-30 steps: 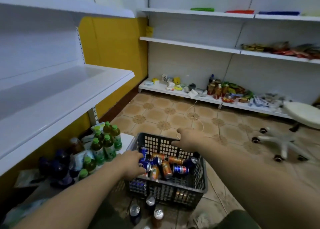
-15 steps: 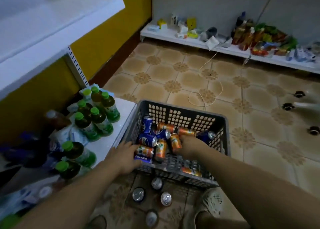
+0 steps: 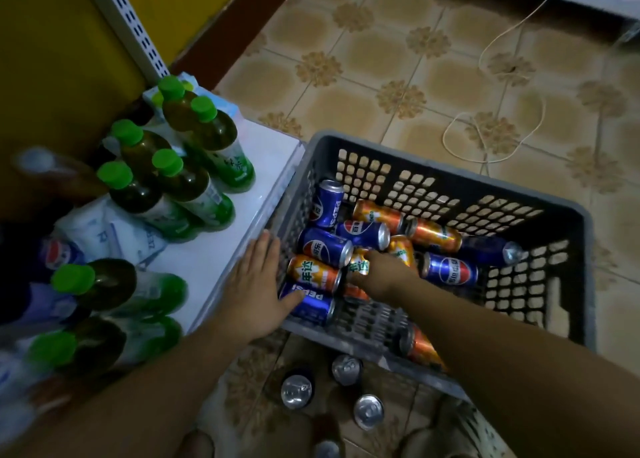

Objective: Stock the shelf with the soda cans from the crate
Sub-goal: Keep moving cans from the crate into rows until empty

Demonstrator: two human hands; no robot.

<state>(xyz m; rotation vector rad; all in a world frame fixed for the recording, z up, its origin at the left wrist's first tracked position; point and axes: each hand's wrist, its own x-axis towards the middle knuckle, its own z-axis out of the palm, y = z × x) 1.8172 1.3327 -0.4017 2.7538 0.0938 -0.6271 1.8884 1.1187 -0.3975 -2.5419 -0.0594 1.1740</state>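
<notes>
Bottles with green caps stand close together at the left on the low white shelf, in front of the yellow wall. Some pale packs lie between them, and the near bottles are blurred. Just right of the shelf edge is the left hand. Its fingers are spread flat and rest on the left rim of the crate, and the thumb touches a blue can that lies in the near left corner inside.

Next comes the grey crate with perforated walls, standing on the tiled floor and touching the shelf. The soda cans, blue and orange, lie on their sides in a loose heap on its bottom, mostly in the left half. The right hand reaches into the middle of this heap, and its fingers curl around an orange can; I cannot tell if the can is lifted. One more orange can lies by the near wall, partly hidden by the right forearm.

On the floor near the crate, three cans stand upright with silver tops visible. Far right, a thin white cord loops over the tiles.
</notes>
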